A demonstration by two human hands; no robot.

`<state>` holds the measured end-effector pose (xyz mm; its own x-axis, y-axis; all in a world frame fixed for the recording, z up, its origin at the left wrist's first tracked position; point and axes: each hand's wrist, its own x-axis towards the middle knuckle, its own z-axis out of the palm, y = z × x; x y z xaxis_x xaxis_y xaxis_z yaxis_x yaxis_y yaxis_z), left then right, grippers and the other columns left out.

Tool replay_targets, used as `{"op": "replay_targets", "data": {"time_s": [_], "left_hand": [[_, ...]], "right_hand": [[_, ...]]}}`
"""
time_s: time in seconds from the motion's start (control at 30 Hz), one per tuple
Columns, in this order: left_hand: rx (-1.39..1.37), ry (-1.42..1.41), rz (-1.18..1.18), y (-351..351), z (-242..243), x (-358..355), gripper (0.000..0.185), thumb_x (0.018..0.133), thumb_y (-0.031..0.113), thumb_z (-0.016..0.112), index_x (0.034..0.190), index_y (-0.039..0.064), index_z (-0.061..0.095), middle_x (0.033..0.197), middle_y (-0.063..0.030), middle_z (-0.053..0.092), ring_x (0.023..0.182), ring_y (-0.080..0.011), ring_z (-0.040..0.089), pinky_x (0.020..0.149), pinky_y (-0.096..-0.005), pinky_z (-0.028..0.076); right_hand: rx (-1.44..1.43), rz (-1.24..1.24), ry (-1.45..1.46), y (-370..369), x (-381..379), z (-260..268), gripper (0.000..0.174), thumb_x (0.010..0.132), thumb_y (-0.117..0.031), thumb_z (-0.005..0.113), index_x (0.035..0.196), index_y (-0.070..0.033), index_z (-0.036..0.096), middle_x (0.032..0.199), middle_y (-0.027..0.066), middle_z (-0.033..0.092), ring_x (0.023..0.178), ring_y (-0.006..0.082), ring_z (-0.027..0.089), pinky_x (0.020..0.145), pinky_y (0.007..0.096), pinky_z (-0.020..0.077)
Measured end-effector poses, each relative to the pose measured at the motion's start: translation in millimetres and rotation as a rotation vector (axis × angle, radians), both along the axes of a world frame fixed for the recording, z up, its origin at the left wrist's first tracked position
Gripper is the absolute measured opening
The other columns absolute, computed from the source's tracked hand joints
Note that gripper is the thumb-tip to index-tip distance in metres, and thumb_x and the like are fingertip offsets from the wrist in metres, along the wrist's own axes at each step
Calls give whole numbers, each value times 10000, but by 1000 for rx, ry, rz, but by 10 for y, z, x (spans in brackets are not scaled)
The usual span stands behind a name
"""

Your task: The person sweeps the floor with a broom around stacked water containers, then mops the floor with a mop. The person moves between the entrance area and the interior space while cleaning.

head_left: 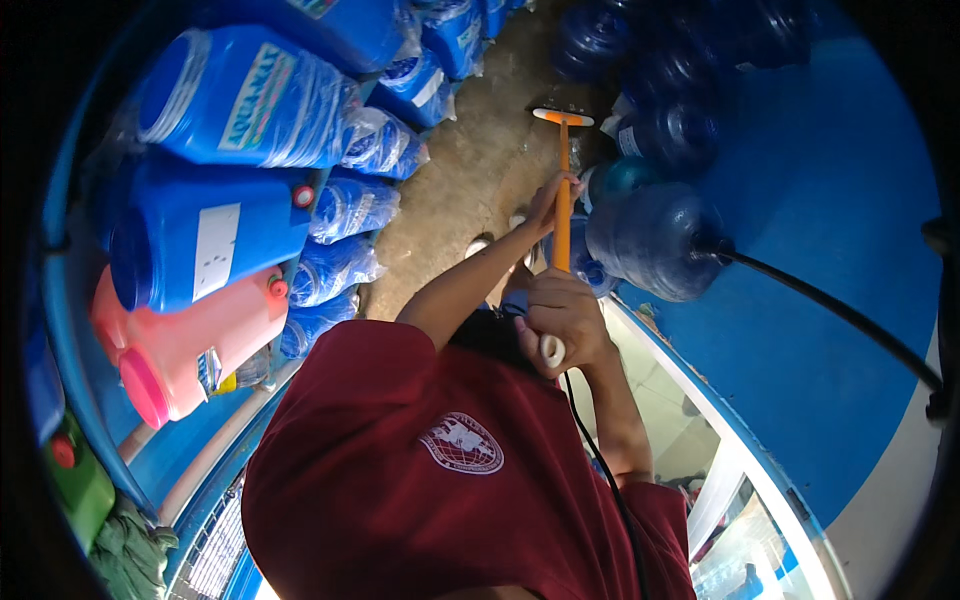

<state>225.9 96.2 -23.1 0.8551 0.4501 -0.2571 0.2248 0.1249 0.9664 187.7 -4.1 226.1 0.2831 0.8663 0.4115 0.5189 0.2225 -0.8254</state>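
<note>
Both my hands are around the orange pole [563,165] of a long-handled floor squeegee or brush. My right hand [568,315] grips the pole close to my body, near its white end cap [552,350]. Farther along, my left hand [551,204] holds the pole about midway. The orange-and-white head [563,118] rests on the concrete floor [480,142], in a dark patch that looks wet. The underside of the head is hidden.
Blue plastic containers [247,97], some wrapped in clear film, and pink jugs [202,337] line the left. Large water bottles [652,240] stand along the blue wall [787,262] at right. A black hose or cable [832,307] runs near a bottle. My shoe [478,246] is on the floor.
</note>
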Motion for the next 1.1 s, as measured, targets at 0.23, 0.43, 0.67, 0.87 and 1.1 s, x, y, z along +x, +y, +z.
{"op": "replay_targets", "data": {"time_s": [0.23, 0.43, 0.67, 0.87, 1.1], "left_hand": [[292, 124, -33, 100, 80, 610, 169, 954, 309, 612, 986, 151, 560, 815, -66, 640, 754, -211, 619, 683, -349, 476], [277, 30, -163, 292, -258, 1084, 178, 925, 257, 652, 1014, 130, 566, 952, -85, 650, 881, -247, 646, 757, -349, 505], [861, 83, -615, 469, -902, 1164, 376, 870, 455, 644, 1092, 156, 599, 1293, -159, 565, 1125, -329, 585, 911, -467, 469], [1076, 76, -929, 705, -911, 1292, 384, 883, 453, 604, 1081, 123, 614, 1323, -217, 542, 1294, -324, 476, 1086, -523, 338], [943, -58, -1198, 830, -568, 901, 357, 858, 458, 628, 1009, 134, 614, 1233, -168, 594, 1272, -343, 484, 1076, -591, 303]], "right_hand": [[8, 27, -5, 115, 551, -40, 250, 647, -52, 692, 555, -83, 461, 571, 70, 454, 550, 255, 504, 595, 374, 433], [18, -74, -1, 54, 774, -429, 263, 627, -44, 700, 558, -85, 450, 571, 65, 453, 565, 251, 500, 598, 371, 432], [-78, -231, 93, -72, 836, -829, 244, 629, -39, 692, 559, -74, 461, 573, 82, 471, 570, 268, 518, 614, 376, 450], [-160, -249, 117, 122, 729, -760, 212, 643, -42, 660, 568, -79, 465, 592, 79, 473, 590, 274, 511, 595, 367, 429], [-110, -573, 309, 461, 488, -20, 309, 627, -44, 637, 517, -64, 349, 523, 73, 358, 472, 290, 417, 488, 378, 366]]}}
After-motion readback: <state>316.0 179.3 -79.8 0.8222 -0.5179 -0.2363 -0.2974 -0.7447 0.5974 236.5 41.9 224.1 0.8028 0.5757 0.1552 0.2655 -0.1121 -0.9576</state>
